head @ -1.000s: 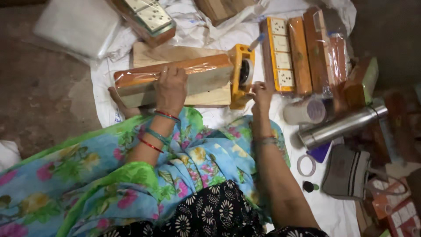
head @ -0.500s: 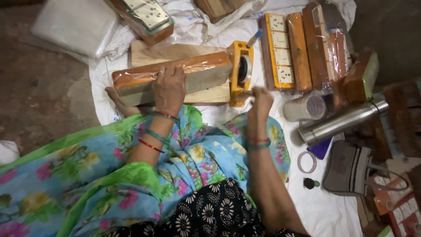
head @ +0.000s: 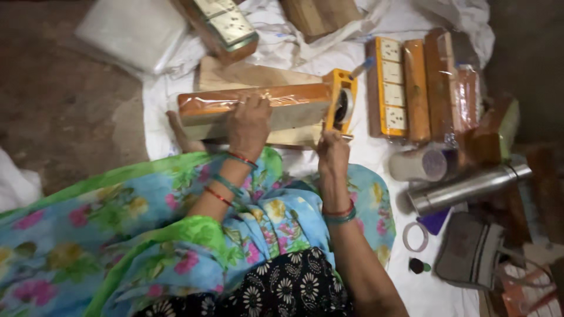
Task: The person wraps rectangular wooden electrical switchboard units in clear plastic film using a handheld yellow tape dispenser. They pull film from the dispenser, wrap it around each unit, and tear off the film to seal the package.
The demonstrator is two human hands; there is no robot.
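Note:
A long wooden block wrapped in clear film [head: 258,105] lies across a wooden board [head: 252,76] on a white sheet [head: 376,158]. My left hand [head: 249,126] presses flat on the block's near side, fingers spread over it. At the block's right end stands a yellow tape dispenser [head: 341,103] with a roll inside. My right hand [head: 332,152] grips the dispenser from below, fingers closed on its lower part. My bare foot [head: 179,132] rests against the block's left end.
Several wrapped switch boards [head: 411,85] lie side by side at the right. Another switch board [head: 226,26] sits at the top. A steel flask [head: 467,188], a roll of tape [head: 423,164], a tape ring [head: 415,236] and a grey bag [head: 470,249] crowd the right edge.
My right hand drew back from the dispenser toward my lap, then came forward again and closed on its lower end. My left hand stayed pressed on the block.

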